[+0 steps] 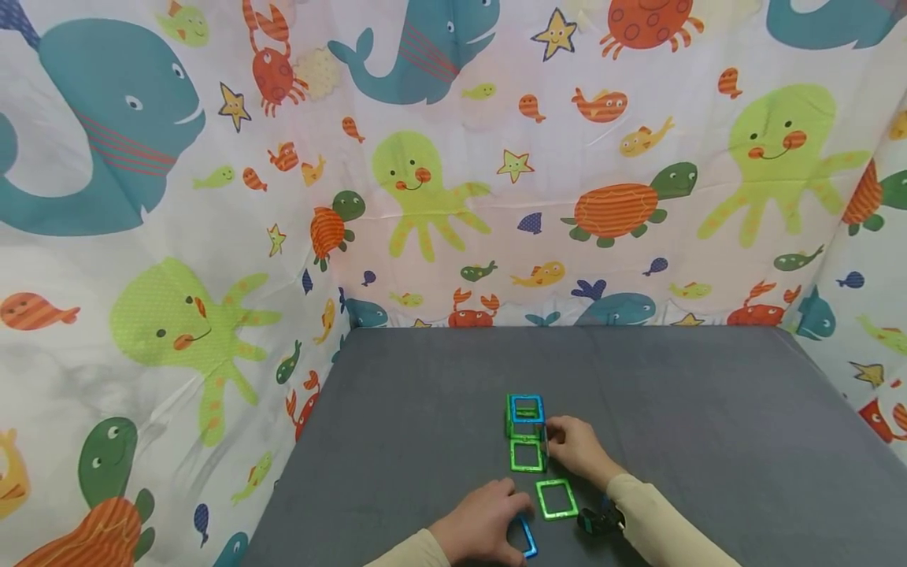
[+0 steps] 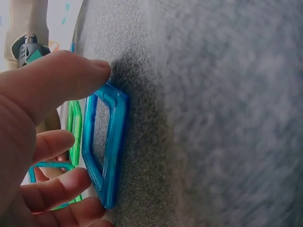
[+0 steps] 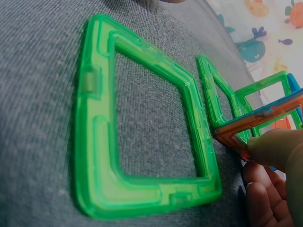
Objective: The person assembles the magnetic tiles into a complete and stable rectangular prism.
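head view: we see the left hand [image 1: 482, 524] grasping a blue tile [image 1: 527, 537] on the grey table [image 1: 708, 409]; a green tile [image 1: 557, 499] lies beside. right wrist view: our right hand [image 3: 274, 175] pinches an orange tile [image 3: 258, 120] against the cube [image 1: 526, 417].

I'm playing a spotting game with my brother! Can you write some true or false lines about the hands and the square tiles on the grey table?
1. The left hand holds a blue square tile. True.
2. A red ball lies on the table. False: only square tiles lie on the grey table.
3. A green tile lies flat between the two hands. True.
4. The right hand is far from the little tile box. False: it is right beside the box, holding an orange tile.
5. The box has a blue tile on top. True.
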Motion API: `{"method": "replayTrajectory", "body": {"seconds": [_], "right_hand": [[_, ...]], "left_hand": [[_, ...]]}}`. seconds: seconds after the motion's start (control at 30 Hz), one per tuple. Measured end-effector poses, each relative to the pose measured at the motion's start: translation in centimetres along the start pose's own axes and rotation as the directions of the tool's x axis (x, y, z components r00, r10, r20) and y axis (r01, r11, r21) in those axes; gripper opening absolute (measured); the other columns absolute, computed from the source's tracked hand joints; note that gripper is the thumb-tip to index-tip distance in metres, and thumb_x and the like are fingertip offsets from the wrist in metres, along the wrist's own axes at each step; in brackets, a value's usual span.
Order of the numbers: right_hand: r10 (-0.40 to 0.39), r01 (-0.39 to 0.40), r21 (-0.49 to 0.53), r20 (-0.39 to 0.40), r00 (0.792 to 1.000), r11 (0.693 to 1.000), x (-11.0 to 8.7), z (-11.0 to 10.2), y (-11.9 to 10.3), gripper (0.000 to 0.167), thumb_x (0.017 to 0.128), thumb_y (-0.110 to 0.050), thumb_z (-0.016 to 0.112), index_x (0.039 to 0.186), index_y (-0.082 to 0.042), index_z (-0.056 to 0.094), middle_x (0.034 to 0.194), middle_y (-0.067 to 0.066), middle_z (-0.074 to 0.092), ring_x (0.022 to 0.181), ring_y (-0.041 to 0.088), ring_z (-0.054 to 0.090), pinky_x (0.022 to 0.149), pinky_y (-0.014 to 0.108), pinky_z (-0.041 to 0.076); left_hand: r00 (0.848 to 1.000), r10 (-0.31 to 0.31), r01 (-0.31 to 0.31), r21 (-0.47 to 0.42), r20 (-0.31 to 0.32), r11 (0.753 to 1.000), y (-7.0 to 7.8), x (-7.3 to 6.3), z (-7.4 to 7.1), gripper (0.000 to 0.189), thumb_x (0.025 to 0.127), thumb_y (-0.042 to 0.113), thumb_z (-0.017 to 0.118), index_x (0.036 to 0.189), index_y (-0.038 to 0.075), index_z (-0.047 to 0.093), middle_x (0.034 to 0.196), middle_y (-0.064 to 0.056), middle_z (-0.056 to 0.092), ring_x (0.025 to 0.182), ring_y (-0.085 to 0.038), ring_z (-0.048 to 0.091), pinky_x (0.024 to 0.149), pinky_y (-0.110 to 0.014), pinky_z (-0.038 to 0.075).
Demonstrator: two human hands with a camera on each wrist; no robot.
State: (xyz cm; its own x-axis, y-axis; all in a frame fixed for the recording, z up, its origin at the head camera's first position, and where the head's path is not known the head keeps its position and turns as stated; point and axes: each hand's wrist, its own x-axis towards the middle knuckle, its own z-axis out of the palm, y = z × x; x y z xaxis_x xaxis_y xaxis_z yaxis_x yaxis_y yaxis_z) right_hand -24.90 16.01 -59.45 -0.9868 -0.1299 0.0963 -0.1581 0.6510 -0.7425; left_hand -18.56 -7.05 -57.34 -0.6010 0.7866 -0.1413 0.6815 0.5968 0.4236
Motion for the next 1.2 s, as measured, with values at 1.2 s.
{"method": "replayTrajectory", "body": {"seconds": [1.2], "right_hand": [[0.015, -0.015, -0.020, -0.022, 1.000, 1.000, -0.1, 0.4, 0.1, 0.019, 0.084, -0.004, 0.075, 0.103, -0.007, 0.076, 0.089, 0.002, 0.066, 0.073, 0.010, 0.058, 0.064, 0.027, 0.049]], "left_hand": [[0.962, -0.034, 0.010, -0.088, -0.273, 0.996, -2.2, 0.4, -1.0, 0.041, 0.075, 0.025, 0.079, 0.116, 0.020, 0.073, 0.102, 0.004, 0.056, 0.081, -0.001, 0.046, 0.072, -0.013, 0.040]]}}
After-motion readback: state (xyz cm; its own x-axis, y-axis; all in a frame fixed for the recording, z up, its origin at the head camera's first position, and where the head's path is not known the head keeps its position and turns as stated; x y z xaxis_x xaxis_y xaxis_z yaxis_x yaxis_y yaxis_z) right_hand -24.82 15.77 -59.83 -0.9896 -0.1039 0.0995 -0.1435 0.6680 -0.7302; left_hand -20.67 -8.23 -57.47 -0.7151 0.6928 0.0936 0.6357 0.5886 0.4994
